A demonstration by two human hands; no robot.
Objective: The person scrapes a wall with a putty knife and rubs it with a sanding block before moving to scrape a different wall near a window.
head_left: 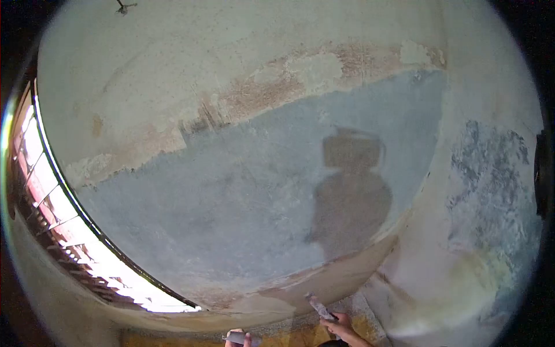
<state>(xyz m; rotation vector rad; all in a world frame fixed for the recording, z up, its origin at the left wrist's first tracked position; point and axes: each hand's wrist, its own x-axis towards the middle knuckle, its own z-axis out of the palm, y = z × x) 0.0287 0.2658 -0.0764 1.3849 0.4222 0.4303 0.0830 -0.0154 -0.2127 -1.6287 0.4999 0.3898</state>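
Left hand (239, 342) is pinching a gray plate (235, 335), right hand (342, 327) is clasping a smeared tool (319, 306), perhaps risking drops if grips loosen.

Mottled blue-grey plaster (219, 214), off-white upper wall (191, 52), grey blade (237, 336)

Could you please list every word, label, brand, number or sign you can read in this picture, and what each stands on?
There are none that can be read.
Tool in the right hand and grey piece in the left hand: too small to tell whether either bears any marking.
Wall: bare patches and a shadow, no lettering visible.
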